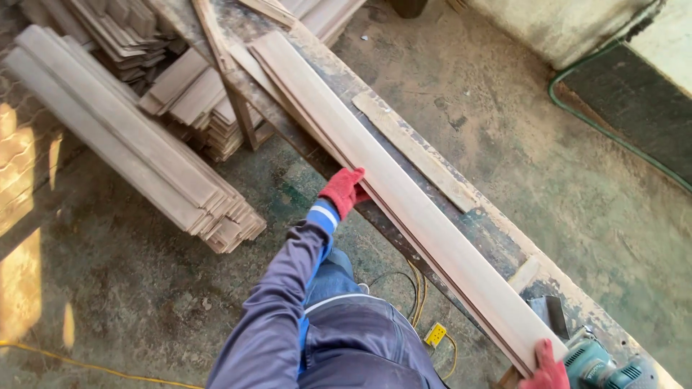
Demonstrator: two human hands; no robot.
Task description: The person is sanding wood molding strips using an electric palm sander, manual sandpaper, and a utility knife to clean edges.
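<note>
A long pale wooden plank (404, 194) lies lengthwise on a narrow, worn workbench (504, 238), with a second board under it. My left hand (344, 190), in a red glove, grips the plank's near edge about halfway along. At the bottom right my right hand (546, 369), also in a red glove, holds the plank's near end. A thin wooden strip (414, 150) rests on the bench beside the plank.
A green power sander (602, 364) sits on the bench end by my right hand. Stacks of planks (137, 144) lie on the floor at left. A yellow socket box (435, 334) and cables lie below the bench. A green hose (613, 133) runs at right.
</note>
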